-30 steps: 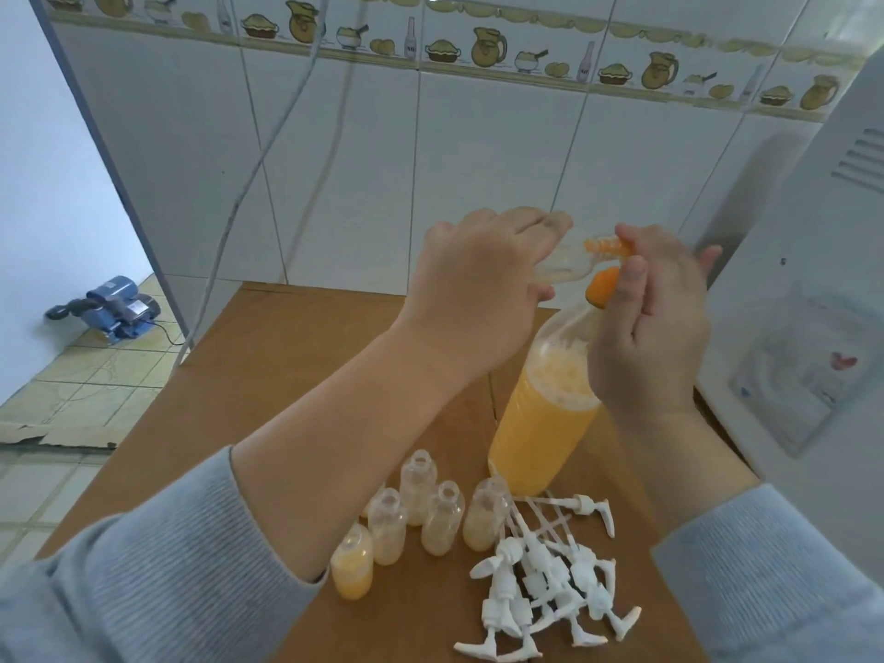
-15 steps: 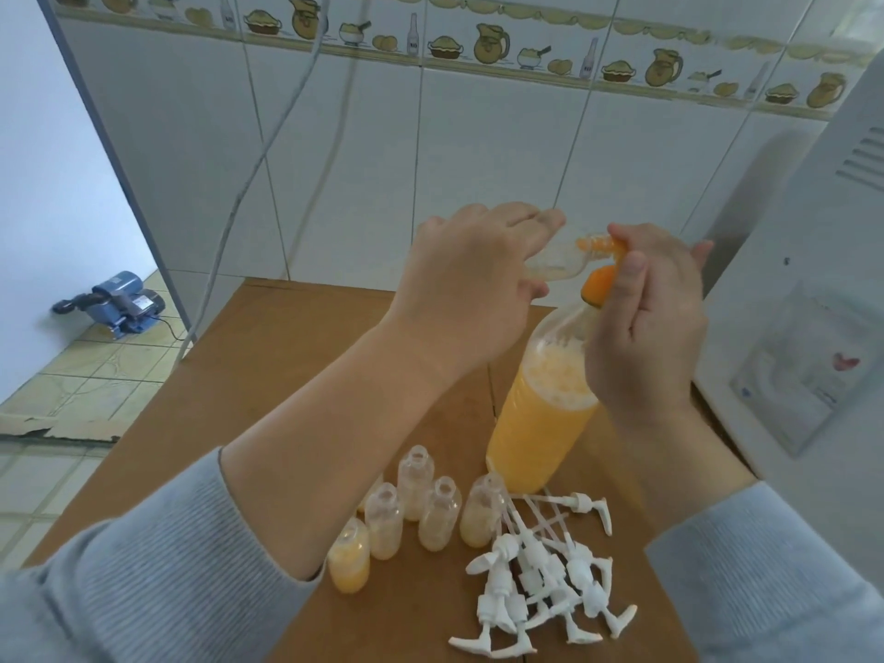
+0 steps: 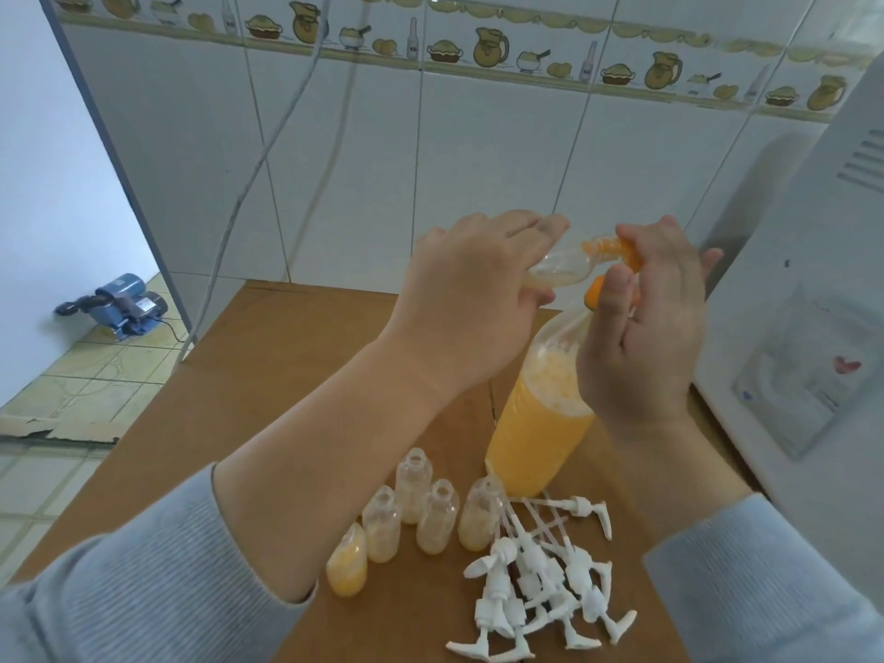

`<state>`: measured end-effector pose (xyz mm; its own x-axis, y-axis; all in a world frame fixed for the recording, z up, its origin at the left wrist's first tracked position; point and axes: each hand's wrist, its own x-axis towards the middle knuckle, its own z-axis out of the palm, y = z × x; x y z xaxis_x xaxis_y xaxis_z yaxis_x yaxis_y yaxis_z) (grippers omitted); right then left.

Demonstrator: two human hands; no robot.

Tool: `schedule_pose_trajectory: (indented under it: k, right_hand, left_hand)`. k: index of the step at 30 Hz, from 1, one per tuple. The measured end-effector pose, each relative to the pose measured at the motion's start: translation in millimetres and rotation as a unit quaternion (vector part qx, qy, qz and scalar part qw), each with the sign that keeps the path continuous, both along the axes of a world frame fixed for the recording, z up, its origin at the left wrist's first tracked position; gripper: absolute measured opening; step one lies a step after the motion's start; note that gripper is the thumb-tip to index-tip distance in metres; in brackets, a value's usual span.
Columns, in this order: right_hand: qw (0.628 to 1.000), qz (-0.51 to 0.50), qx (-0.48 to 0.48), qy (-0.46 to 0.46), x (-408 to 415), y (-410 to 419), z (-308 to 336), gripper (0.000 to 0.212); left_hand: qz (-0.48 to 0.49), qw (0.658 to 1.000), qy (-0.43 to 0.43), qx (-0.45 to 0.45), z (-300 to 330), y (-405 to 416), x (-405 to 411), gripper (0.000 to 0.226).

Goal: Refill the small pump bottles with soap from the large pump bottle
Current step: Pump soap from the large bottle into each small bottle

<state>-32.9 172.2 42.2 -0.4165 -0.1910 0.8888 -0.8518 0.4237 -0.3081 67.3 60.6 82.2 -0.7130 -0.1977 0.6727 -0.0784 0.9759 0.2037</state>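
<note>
My left hand [image 3: 471, 299] gripped one small bottle [image 3: 559, 270] tilted against the large soap bottle's [image 3: 535, 423] orange nozzle [image 3: 622, 253], my right hand [image 3: 641, 337] pressing it. Five small bottles [image 3: 411, 519] stood beside roughly seven loose pumps [image 3: 535, 581] on the wooden table [image 3: 268, 375].

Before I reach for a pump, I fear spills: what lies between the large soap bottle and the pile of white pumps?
In the head view, only bare brown table separates the large bottle from the pumps.

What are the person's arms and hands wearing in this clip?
Both arms wear light grey-blue, finely ribbed knit sleeves, the left sleeve and right sleeve pushed up off the forearms. The left hand and right hand are bare: no gloves, rings or watch visible.
</note>
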Motion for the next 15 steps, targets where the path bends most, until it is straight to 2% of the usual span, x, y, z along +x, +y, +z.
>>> schedule_pose_trajectory:
  k: [5,13,15]
  right_hand:
    - [1.000,0.012,0.004,-0.016,2,-8,-4,0.059]
    - [1.000,0.014,-0.017,-0.011,7,-1,6,0.055]
    - [1.000,0.007,-0.013,-0.005,4,-1,0,0.047]
  left_hand:
    - [0.000,0.999,-0.035,0.023,-5,-6,1,0.054]
    - [-0.001,1.000,0.003,-0.001,4,-2,3,0.052]
    - [0.000,1.000,-0.005,0.003,-1,0,2,0.053]
